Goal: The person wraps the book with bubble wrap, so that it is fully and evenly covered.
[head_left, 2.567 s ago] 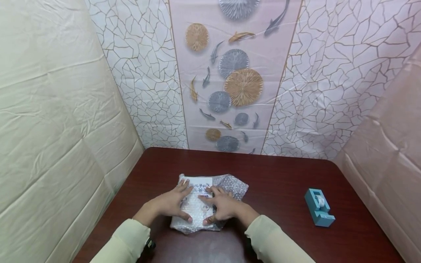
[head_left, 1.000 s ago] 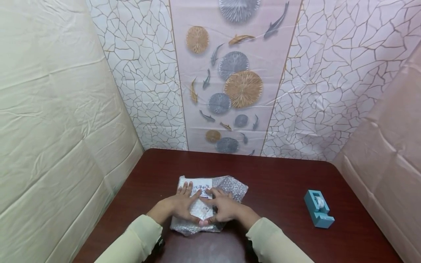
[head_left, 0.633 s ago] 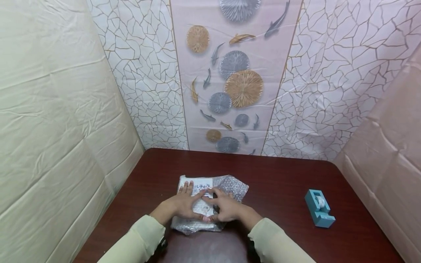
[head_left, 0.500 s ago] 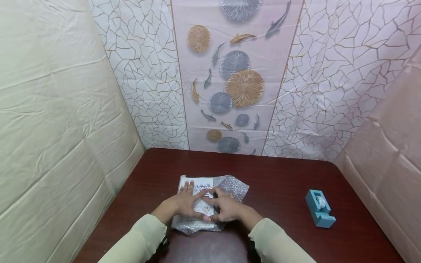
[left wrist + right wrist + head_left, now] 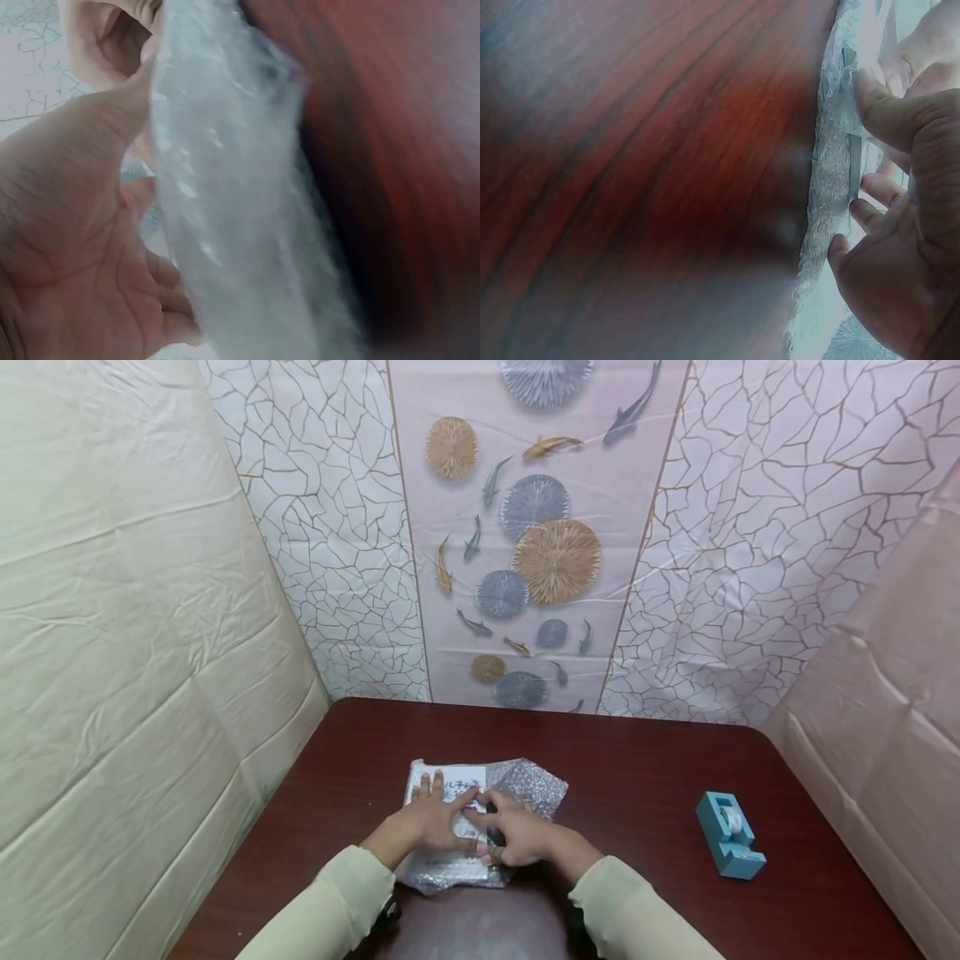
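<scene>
Left hand (image 5: 431, 822) has slid across to the right and a touch farther forward, and its thumb tip now sits just beside the other thumb, where the two were well apart in the earliest frame. Right hand (image 5: 521, 835) is practically where it was. From my end of the feed, I've got the book (image 5: 471, 828) with the printed white cover lying flat near the middle of the tabletop (image 5: 622, 777), under both palms and wrapped in bubble wrap (image 5: 536, 783), with a loose flap running out past the right hand. On the left, I read the grip as spread, fingers stretched over the cover; on the right it's spread too, index finger and thumb bowed toward the left hand, tips on the book. My right wrist view catches the fingertips against the wrapped edge; the left wrist view is blurred there. Over to the right, well apart from the hands, I see the blue tape dispenser (image 5: 729, 837) with its roll in place. Pale sleeves (image 5: 330, 902) cover both forearms.
</scene>
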`<state>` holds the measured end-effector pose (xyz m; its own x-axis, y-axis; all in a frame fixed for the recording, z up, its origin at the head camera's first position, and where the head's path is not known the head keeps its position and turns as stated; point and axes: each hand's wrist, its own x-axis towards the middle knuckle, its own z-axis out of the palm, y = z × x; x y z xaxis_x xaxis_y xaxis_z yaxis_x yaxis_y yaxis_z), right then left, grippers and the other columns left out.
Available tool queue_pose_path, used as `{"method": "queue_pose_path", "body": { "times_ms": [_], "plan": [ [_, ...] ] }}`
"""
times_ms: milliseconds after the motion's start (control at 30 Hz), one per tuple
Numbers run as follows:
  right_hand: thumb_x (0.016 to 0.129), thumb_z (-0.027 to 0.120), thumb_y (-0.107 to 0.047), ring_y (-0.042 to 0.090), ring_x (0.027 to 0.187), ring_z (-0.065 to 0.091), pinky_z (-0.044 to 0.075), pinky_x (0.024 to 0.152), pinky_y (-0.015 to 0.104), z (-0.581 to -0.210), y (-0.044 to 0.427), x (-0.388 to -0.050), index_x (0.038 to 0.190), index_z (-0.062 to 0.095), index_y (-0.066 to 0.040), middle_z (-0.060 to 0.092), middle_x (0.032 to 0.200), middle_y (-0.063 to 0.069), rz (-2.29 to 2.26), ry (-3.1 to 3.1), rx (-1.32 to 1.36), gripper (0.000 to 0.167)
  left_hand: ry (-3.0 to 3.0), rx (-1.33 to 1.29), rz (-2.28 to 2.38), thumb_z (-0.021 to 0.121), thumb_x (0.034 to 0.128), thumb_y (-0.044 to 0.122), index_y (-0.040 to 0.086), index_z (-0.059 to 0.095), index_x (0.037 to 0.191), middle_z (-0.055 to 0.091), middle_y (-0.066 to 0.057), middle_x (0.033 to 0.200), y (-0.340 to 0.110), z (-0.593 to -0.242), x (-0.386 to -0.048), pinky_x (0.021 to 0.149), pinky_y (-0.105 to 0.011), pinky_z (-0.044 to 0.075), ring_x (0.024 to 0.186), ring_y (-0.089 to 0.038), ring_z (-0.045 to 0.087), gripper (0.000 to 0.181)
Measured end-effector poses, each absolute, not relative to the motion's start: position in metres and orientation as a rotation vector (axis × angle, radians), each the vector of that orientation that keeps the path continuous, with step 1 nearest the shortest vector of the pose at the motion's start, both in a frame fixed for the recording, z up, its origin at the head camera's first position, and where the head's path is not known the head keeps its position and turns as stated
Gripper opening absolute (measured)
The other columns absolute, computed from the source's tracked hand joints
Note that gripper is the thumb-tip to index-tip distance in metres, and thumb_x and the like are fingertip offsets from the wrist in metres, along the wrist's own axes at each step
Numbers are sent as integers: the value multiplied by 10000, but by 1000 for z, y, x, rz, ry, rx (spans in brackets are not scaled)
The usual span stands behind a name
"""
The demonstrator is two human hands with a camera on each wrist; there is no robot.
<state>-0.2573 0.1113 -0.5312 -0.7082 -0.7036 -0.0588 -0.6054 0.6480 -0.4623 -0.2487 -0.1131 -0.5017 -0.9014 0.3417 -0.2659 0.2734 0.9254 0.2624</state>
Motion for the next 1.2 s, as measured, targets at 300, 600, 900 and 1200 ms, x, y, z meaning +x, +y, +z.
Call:
{"method": "queue_pose_path", "body": {
  "times_ms": [300,600,900,1200],
  "plan": [
    [962,817,-294,471,1600,389,246,1212,887,-532,112,-254,1682,487,-195,409,1690,189,-618,2643,-1080,799,2727,343,196,889,797,720,413,354,1733,142,-423,1770,-91,-485,-255,1318,-726,284,1641,-671,110,1121],
    [948,809,-245,517,1611,374,290,1221,856,-533,115,-252,1663,517,-173,411,1730,203,-617,2655,-1114,776,2698,327,116,903,771,729,440,347,1729,180,-413,1767,-84,-481,-261,1314,-738,276,1639,-674,114,1144],
    [947,827,-245,540,1604,384,374,1265,721,-529,117,-252,1644,520,-66,381,1763,247,-644,2636,-1173,783,2699,320,84,841,820,759,483,310,1730,168,-401,1776,-86,-479,-262,1320,-693,312,1644,-658,142,1090],
    [955,827,-237,512,1447,554,502,1165,692,-531,137,-264,1472,678,4,574,1583,279,-779,2875,-1095,589,2710,300,141,871,801,742,474,326,1727,147,-389,1787,-86,-483,-260,1338,-690,273,1659,-641,108,1108]
  ]
}}
